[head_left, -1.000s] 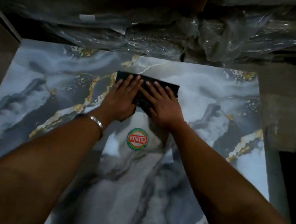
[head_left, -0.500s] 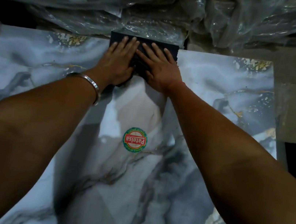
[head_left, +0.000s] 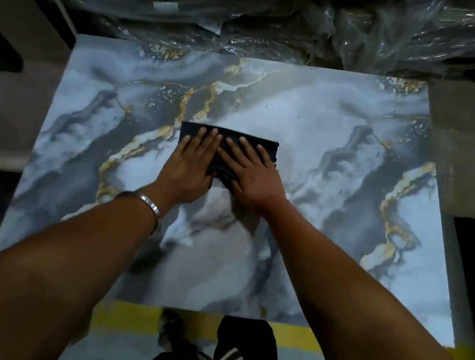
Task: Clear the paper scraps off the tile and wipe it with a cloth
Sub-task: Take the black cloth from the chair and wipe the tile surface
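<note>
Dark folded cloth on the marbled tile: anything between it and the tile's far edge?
Nothing. In the head view, the stretch from the dark folded cloth to the far edge of the blue-grey marbled tile is bare surface: only printed gold veining, no paper scraps.

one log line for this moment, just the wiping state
phase: wiping | left hand: flat on cloth | right hand: flat on cloth | cloth: folded, mid-tile | paper scraps: none visible
</note>
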The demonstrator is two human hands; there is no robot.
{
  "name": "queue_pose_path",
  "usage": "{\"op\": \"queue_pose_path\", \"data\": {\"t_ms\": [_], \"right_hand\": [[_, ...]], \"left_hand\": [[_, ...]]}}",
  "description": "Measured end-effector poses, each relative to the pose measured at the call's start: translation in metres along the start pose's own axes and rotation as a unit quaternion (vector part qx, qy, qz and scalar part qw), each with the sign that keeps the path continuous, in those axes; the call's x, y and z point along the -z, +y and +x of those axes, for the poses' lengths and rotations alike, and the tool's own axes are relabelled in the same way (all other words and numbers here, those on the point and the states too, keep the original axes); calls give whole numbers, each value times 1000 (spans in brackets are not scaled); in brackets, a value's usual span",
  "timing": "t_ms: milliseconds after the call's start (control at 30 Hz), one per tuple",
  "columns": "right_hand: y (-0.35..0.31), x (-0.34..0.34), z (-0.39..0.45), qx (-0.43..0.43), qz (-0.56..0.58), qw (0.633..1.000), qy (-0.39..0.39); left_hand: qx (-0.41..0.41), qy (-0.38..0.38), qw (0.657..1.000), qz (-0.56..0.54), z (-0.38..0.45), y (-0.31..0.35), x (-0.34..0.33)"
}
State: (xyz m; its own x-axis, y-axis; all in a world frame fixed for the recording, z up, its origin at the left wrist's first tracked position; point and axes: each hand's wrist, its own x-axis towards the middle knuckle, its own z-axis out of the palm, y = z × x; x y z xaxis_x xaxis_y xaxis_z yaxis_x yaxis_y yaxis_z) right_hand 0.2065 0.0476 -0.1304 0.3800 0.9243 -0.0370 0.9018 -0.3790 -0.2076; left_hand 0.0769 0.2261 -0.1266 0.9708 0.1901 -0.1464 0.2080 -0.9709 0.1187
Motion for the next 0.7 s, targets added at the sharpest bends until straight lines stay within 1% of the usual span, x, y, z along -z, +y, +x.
{"op": "queue_pose_path", "data": {"t_ms": [167, 333, 467, 533, 700], "right_hand": [[-75, -19, -83, 6, -8, 1000, -7], [-134, -28, -155, -1, -2, 999, -50], [-162, -27, -187, -1, 3, 997, -83], [-171, -24, -195, -1, 14, 996, -83], [-180, -21, -201, -17, 33, 996, -81]], "left_hand": [[-2, -14, 1000, 11, -111, 24, -15], [3, 4, 1000, -3, -203, 56, -29], [13, -20, 1000, -4, -241, 65, -33], [9, -30, 999, 2, -253, 65, -32], [6, -29, 1000, -1, -261, 64, -31]]}}
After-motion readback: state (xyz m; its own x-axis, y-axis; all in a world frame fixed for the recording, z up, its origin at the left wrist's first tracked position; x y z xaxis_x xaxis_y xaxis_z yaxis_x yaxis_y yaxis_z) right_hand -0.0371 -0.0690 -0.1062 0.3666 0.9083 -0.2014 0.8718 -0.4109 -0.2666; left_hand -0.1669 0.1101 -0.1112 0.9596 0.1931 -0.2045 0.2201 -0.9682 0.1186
